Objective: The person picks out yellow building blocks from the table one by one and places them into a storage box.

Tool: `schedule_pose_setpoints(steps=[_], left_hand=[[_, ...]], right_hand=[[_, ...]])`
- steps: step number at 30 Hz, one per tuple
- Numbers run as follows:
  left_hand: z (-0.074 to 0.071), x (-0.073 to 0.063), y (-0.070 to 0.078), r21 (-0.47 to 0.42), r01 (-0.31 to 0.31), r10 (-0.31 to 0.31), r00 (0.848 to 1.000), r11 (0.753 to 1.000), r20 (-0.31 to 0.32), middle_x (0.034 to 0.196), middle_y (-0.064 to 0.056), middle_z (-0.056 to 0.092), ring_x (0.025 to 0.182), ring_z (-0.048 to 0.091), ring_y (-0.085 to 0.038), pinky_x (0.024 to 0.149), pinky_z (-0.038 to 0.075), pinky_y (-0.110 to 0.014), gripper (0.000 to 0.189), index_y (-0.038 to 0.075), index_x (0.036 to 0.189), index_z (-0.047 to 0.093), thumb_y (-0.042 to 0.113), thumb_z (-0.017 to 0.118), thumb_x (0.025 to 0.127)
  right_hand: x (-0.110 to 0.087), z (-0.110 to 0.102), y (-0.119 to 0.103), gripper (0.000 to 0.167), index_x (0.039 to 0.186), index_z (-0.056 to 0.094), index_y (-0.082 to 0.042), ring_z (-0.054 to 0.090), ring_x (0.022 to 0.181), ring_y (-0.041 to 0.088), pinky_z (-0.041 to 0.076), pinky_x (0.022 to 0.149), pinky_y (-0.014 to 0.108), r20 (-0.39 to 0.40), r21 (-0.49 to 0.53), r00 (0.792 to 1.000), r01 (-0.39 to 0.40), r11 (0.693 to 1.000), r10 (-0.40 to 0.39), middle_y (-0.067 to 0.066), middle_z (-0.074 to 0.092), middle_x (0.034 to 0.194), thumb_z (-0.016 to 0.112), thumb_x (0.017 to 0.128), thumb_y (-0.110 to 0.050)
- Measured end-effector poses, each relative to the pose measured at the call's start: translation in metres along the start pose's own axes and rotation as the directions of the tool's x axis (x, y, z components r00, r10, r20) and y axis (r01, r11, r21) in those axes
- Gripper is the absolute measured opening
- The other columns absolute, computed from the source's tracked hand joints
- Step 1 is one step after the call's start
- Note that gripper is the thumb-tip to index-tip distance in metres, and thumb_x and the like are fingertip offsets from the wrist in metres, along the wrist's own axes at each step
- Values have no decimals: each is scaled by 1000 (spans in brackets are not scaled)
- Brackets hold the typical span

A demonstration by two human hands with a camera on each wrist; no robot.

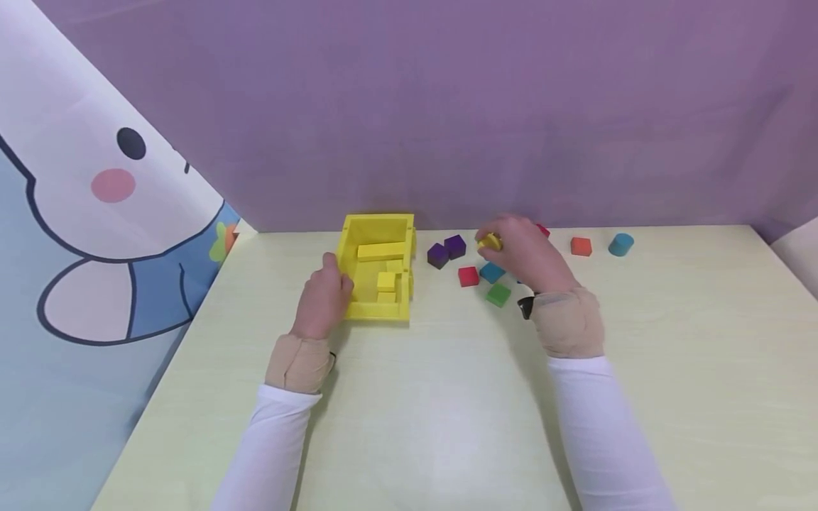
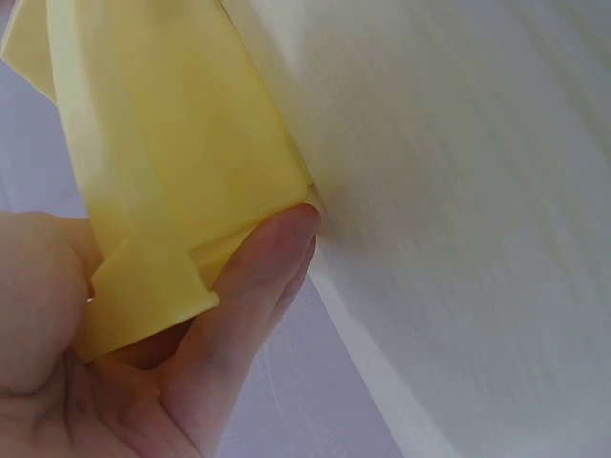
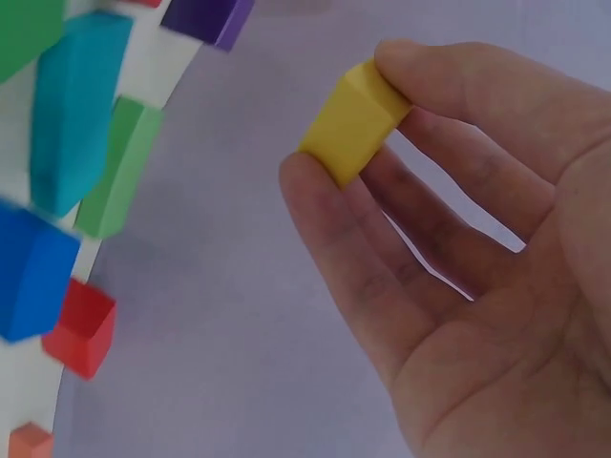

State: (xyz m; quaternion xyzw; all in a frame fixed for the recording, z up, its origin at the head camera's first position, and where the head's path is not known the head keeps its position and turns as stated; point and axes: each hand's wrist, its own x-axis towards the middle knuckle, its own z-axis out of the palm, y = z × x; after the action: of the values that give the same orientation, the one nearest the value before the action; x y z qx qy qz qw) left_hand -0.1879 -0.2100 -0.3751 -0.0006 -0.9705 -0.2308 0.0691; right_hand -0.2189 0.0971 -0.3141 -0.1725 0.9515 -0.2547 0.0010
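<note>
With thumb and fingers my left hand (image 1: 322,299) grips the left wall of a yellow plastic box (image 1: 373,311). The left wrist view shows the fingers around the end of that box (image 2: 205,124). Inside it lie a long yellow block (image 1: 381,251) and several smaller yellow blocks (image 1: 386,282). To the right of the box, my right hand (image 1: 529,254) pinches a yellow block (image 3: 353,126) between thumb and fingertips, raised above the table. Below and around that hand are a red block (image 1: 469,277), a teal block (image 1: 492,272) and a green block (image 1: 498,294).
Two purple blocks (image 1: 455,246) sit between the box and the right hand. An orange-red block (image 1: 581,246) and a blue cylinder (image 1: 620,245) stand farther right. A dark blue block (image 3: 33,272) shows in the right wrist view. A purple wall (image 1: 447,128) borders the table's far edge.
</note>
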Motion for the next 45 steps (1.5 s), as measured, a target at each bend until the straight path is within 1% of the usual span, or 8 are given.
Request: schedule_pose_setpoints(steps=[8, 13, 17, 24, 28, 33, 39, 45], left_hand=[[0, -3, -6, 10, 19, -19, 1000, 1000, 1, 68, -17, 53, 53, 50, -26, 45, 39, -32, 23, -4, 108, 37, 12, 42, 91], [1, -2, -4, 5, -9, 9, 1000, 1000, -23, 65, -16, 53, 51, 49, -25, 42, 38, -31, 23, -4, 107, 38, 10, 43, 89], [1, -1, -2, 9, -19, 20, 1000, 1000, -20, 65, -16, 52, 51, 49, -25, 43, 38, -31, 23, -4, 106, 38, 10, 43, 89], [1, -1, -1, 9, -22, 22, 999, 1000, -30, 66, -16, 53, 51, 49, -25, 44, 39, -31, 23, -5, 107, 38, 10, 43, 89], [2, -1, -1, 8, -20, 20, 999, 1000, -30, 64, -15, 51, 49, 48, -23, 42, 37, -30, 22, -4, 106, 38, 9, 43, 89], [2, -3, -2, 14, -16, 16, 999, 1000, -32, 60, -13, 49, 45, 44, -21, 38, 35, -29, 20, -3, 105, 37, 8, 43, 88], [2, -4, -3, 18, -19, 20, 998, 1000, -61, 60, -14, 51, 46, 47, -23, 39, 36, -30, 20, -4, 104, 38, 6, 45, 87], [3, -2, 0, 28, -35, 37, 997, 999, -67, 62, -14, 53, 48, 50, -23, 40, 38, -30, 20, -3, 103, 39, 7, 46, 87]], right_hand=[[13, 14, -24, 24, 104, 67, -12, 52, 98, 22, 49, 85, 36, 22, 19, 1000, 19, 1000, -19, 3, 60, 104, 69, 81, -19], [22, 19, -40, 26, 105, 67, -14, 51, 94, 19, 50, 82, 32, 19, 13, 1000, 20, 1000, -21, 1, 60, 102, 70, 80, -21], [28, 23, -50, 26, 107, 66, -15, 51, 95, 18, 49, 84, 31, 24, 17, 999, 35, 999, -35, 0, 60, 105, 69, 81, -20], [38, 32, -64, 26, 108, 66, -13, 51, 97, 19, 45, 91, 32, 22, 12, 994, 103, 995, -103, 1, 59, 109, 67, 83, -19], [43, 36, -73, 24, 106, 67, -12, 52, 100, 20, 44, 92, 33, 20, 11, 988, 150, 989, -150, 2, 60, 108, 67, 83, -17], [50, 46, -85, 24, 106, 67, -13, 53, 101, 19, 44, 91, 31, 31, -11, 985, 170, 985, -170, 1, 59, 107, 67, 83, -19], [59, 58, -98, 22, 105, 67, -12, 54, 102, 20, 44, 92, 31, 58, -31, 968, 245, 969, -243, 2, 60, 106, 65, 84, -18], [66, 66, -104, 23, 105, 68, -12, 54, 102, 20, 44, 93, 32, 65, -65, 966, 256, 964, -252, 3, 61, 107, 66, 83, -17]])
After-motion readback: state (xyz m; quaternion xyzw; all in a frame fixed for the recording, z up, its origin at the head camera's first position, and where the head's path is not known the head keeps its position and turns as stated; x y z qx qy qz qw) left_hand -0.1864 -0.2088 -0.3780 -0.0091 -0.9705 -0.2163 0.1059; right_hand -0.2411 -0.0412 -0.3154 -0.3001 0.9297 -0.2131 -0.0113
